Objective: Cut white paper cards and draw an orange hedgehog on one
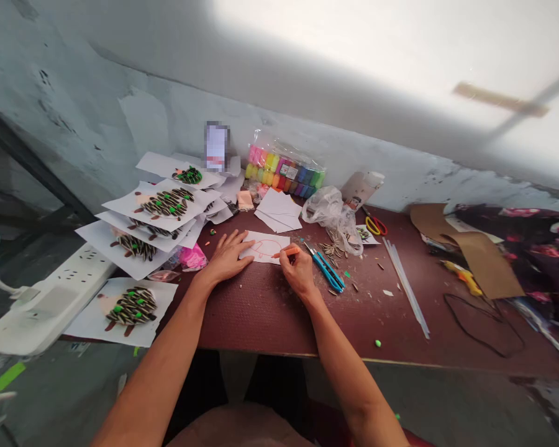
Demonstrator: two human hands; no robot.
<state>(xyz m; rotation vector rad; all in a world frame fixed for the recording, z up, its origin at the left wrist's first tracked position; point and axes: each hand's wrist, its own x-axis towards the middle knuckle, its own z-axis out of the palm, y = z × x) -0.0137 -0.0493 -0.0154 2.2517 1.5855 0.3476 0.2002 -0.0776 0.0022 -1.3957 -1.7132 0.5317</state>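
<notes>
A small white paper (271, 244) with an orange-red outline drawn on it lies on the dark red table (261, 316). My left hand (227, 254) rests flat on the paper's left edge, its fingers spread. In my right hand (298, 269) is an orange pen (289, 251), its tip at the drawn line on the right of the paper. Just right of that hand lie a blue cutter and blue-handled tool (327, 271). Behind the paper are several blank white sheets (279, 210).
Hedgehog pictures (161, 202) are stacked at left, beside a power strip (51, 298). Coloured clay packs (284, 172), a plastic bag (330, 211) and a phone (217, 147) stand behind. Scissors (376, 225), glue sticks (407, 288) and a yellow glue gun (466, 278) lie right.
</notes>
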